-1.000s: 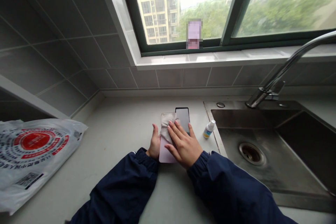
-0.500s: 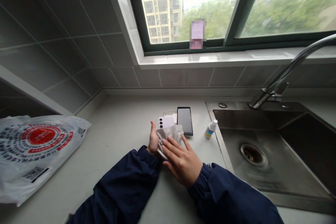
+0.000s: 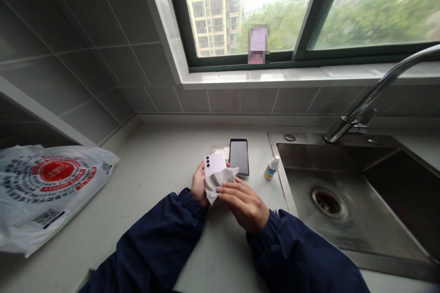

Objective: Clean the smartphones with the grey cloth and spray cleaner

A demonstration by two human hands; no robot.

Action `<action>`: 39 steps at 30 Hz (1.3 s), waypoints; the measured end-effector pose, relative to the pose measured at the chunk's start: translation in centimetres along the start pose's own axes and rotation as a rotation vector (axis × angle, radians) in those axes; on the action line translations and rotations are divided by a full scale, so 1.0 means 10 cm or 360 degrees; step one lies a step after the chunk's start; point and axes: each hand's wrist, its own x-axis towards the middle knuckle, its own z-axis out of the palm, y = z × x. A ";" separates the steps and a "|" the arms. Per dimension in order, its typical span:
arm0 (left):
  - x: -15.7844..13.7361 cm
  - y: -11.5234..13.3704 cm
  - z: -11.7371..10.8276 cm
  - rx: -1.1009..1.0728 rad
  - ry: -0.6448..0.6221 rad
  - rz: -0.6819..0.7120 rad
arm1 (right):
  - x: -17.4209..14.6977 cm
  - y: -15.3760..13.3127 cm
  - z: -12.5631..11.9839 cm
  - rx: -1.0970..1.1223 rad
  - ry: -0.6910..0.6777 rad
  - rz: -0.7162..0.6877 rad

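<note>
My left hand [image 3: 198, 185] is wrapped round the edge of a pale lilac smartphone [image 3: 215, 162], whose back with several round lenses faces up. A grey cloth [image 3: 220, 181] covers the phone's lower part. On the cloth's right side rest the fingers of my right hand [image 3: 245, 203], pressed together against it; the thumb is mostly hidden. Just beyond the phone lies a dark-framed device with a grey screen [image 3: 239, 156], partly over a clear phone case [image 3: 220, 149]. A small white spray bottle [image 3: 272, 167] with a blue and yellow label stands to the right.
A steel sink [image 3: 319, 233] with a chrome faucet [image 3: 364, 94] is set into the white countertop [image 3: 147, 160] at the right. At the left lies a white plastic bag [image 3: 51, 197] with red and black print. A window [image 3: 275, 4] is behind the counter.
My right hand and the cloth have slid down the phone, baring more of its back. My left thumb no longer sticks up; it now lies along the phone's edge.
</note>
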 end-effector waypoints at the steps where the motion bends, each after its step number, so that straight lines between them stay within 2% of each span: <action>1: 0.00 -0.01 0.01 0.0012 0.0025 0.0005 | 0.00 0.00 -0.01 0.0009 0.0036 0.0016; 5: -0.03 -0.04 0.06 0.0017 0.0088 -0.0014 | -0.01 0.03 -0.02 -0.0005 0.0087 0.0051; 13: -0.08 -0.19 0.04 -0.0075 0.0056 -0.0133 | -0.01 0.04 0.04 -0.0054 0.0094 0.0042; 16: -0.05 -0.22 0.03 -0.0095 -0.0037 -0.0096 | -0.01 0.01 0.06 -0.0026 0.0126 0.0083; 22: -0.03 -0.19 0.00 0.0047 0.0025 -0.0046 | -0.04 0.01 0.07 -0.0009 0.0103 0.0066; 32: -0.03 -0.15 0.05 0.0004 0.0070 0.0180 | -0.07 0.15 0.03 -0.0012 0.0072 0.0087; 39: 0.01 -0.14 0.04 -0.0048 0.0037 0.0265 | -0.04 0.17 0.02 0.0196 0.0153 0.0119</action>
